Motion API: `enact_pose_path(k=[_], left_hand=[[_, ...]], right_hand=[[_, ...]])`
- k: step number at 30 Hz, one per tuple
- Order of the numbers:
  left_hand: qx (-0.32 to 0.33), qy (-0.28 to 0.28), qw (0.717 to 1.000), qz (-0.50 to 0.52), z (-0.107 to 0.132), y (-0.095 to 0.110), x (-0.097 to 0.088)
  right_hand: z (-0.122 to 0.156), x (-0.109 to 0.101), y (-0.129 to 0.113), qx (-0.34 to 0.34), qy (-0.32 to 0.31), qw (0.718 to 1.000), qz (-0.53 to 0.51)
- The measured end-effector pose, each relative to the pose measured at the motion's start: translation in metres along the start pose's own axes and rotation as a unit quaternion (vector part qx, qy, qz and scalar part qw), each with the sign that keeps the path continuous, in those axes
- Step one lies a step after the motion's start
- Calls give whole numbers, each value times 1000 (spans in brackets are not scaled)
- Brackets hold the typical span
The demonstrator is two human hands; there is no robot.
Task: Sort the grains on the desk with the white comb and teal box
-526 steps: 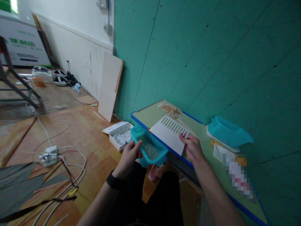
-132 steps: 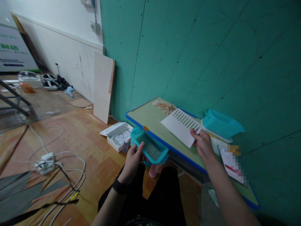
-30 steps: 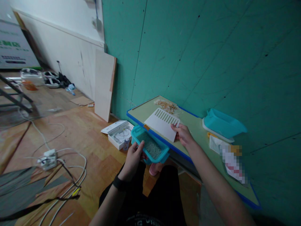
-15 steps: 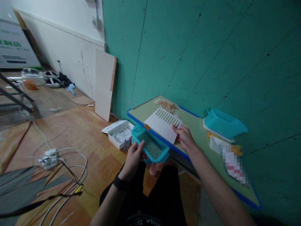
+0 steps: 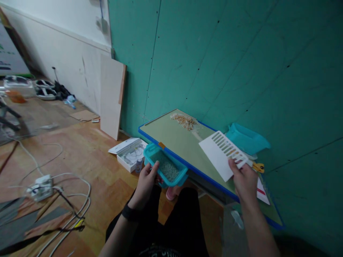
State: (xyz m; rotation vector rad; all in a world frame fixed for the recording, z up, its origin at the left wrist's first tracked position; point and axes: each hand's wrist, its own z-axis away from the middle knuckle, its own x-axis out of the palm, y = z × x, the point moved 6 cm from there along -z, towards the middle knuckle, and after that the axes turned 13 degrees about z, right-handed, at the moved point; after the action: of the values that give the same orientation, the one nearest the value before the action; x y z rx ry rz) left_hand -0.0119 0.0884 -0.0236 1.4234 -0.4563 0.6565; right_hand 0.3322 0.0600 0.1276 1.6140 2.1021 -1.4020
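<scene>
My left hand grips the near side of a teal plastic tub, thumb on the rim. Grey-green granules cover the tub's bottom, and it sits just off the table's front edge. In my right hand is a white slotted plate, pinched at its right corner and raised over the table. A row of long openings runs along its far side. Toward the table's far left lies a spread of tan pellets with pale dust around it.
The narrow blue-edged table stands against a green wall. At its right are another teal container, a yellow-orange item and a red-and-white packet. An opened white box, cables and a power strip are on the floor.
My right hand has carried the slotted plate rightward, away from the tub and pellets, toward the other teal container. My left hand keeps its hold on the tub. The view has shifted slightly.
</scene>
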Motion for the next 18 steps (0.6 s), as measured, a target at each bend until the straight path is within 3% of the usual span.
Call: enact_pose_path(k=[3,6,18], left_hand=[[-5,-7,1000,-5,2,1,1],[-10,-3,1000,0,3,0,-1],[-12,15,1000,3,3,-4,-6]], right_hand=[[12,-35,26,21,77,978,194],[16,-40,33,20,91,952,293],[-8,-7,32,-32,58,962,264]])
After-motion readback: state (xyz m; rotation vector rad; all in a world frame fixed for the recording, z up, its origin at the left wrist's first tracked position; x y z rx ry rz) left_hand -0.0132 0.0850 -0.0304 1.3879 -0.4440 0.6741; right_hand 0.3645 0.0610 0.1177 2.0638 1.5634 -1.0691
